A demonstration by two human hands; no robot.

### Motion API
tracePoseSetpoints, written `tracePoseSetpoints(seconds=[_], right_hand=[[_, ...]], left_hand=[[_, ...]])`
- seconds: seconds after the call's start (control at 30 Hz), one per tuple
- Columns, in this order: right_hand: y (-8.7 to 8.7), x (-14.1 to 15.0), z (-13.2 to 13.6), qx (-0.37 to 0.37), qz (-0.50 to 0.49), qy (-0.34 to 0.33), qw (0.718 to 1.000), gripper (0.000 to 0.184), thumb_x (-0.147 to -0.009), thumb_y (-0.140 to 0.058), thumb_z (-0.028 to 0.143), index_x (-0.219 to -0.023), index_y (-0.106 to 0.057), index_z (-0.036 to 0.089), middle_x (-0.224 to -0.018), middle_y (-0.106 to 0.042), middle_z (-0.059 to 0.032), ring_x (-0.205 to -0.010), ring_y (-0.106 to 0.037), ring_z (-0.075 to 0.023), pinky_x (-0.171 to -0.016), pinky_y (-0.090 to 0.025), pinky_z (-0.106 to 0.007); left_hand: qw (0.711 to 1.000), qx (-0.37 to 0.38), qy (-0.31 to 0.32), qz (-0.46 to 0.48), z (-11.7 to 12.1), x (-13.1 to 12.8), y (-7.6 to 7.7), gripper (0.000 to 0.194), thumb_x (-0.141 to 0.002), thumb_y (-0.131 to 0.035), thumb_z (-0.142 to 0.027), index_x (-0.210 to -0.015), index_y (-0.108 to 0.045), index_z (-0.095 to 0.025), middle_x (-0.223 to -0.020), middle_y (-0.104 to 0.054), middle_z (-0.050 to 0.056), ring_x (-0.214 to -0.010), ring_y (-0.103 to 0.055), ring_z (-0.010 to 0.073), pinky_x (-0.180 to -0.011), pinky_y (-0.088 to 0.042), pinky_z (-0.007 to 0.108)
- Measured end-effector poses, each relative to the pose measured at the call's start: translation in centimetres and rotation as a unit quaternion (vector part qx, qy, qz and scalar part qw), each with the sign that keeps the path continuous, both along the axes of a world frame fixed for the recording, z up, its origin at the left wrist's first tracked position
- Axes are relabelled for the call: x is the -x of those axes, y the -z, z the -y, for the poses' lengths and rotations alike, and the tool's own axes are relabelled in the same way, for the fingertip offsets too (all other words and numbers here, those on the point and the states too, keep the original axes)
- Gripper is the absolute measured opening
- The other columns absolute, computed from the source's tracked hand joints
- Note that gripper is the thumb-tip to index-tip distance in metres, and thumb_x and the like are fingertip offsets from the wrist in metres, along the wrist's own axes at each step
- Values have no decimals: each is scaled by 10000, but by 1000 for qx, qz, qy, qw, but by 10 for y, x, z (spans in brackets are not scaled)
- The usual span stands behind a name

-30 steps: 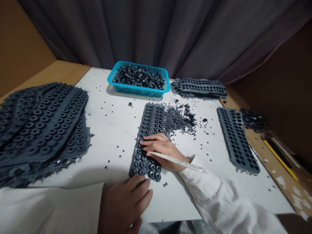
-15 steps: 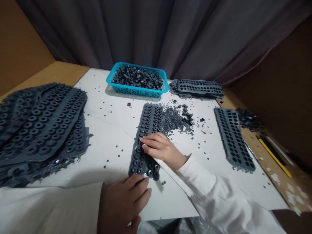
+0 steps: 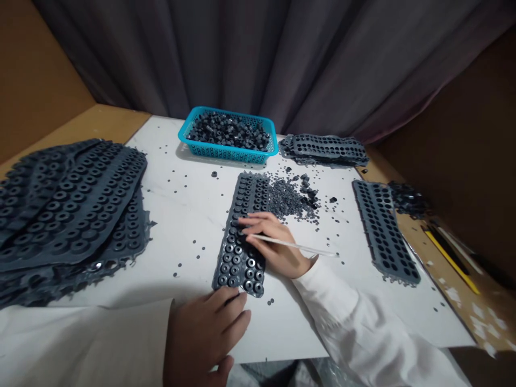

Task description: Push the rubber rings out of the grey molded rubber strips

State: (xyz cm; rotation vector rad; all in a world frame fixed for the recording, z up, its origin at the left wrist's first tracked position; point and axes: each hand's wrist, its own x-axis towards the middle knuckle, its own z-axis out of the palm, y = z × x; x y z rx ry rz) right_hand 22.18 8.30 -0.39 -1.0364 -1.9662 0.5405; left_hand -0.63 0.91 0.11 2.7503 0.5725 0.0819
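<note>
A long dark rubber strip (image 3: 245, 231) studded with ring-shaped parts lies in the middle of the white board (image 3: 185, 209). My left hand (image 3: 205, 336) rests flat with its fingertips on the strip's near end, fingers spread. My right hand (image 3: 272, 239) lies across the strip's middle, pinching a thin white stick (image 3: 298, 246) that points to the right. A heap of small grey bits (image 3: 290, 198) sits just right of the strip's far end.
A blue basket (image 3: 229, 151) full of dark rings stands at the back. Punched-out strips lie at the back right (image 3: 326, 148) and right (image 3: 382, 228). A big stack of rubber sheets (image 3: 68, 204) fills the left. Pencils (image 3: 451, 251) lie at the right edge.
My right hand has slid a little farther up the strip, and the white stick now lies flatter, pointing right. My left hand has stayed on the strip's near end.
</note>
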Motion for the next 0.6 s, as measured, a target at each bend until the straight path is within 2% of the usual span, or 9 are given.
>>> tracePoseSetpoints(seconds=[0.1,0.6], right_hand=[[4,6,2,22,12,-47,999,107,-916,-553,260,-955,-643,216,-1066,-714,-68,-1106,-584,-211,-959,-474,-436],[7,5,0,18,35,-36,999,84,-921,-550,241,-968,-615,215,-1073,-714,-57,-1121,-584,-195,-950,-460,-405]], left_hand=[[1000,8,4,-19,-1,-1,-2,547,-723,-556,-237,-1260,-489,-165,-1357,-515,76,-1226,-444,281,-912,-469,373],[999,30,5,-43,-2,-4,-7,544,-720,-545,-219,-1259,-504,-155,-1347,-521,95,-1231,-439,289,-922,-469,373]])
